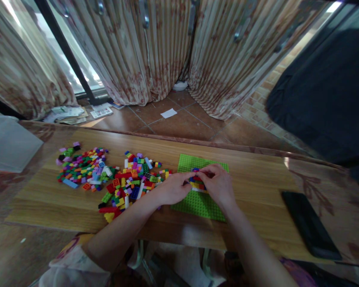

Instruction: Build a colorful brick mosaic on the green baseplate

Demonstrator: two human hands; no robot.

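A green studded baseplate (209,209) lies on the wooden table, with a small build of toy bricks (198,185) in red, yellow, white and blue standing on it. My left hand (175,187) reaches in from the left, its fingertips at the top of the build. From the right, my right hand (217,184) meets it there, thumb and index finger pinched together over the bricks. Fingers cover much of the build. Whatever small piece may be between the fingertips is hidden.
Two heaps of loose bricks, one farther left (88,167) and one nearer the baseplate (131,183), lie on the table (257,179). A black phone-like slab (310,223) rests at the right end. A translucent plastic bin (12,143) stands at the left edge. Curtains (167,52) hang beyond.
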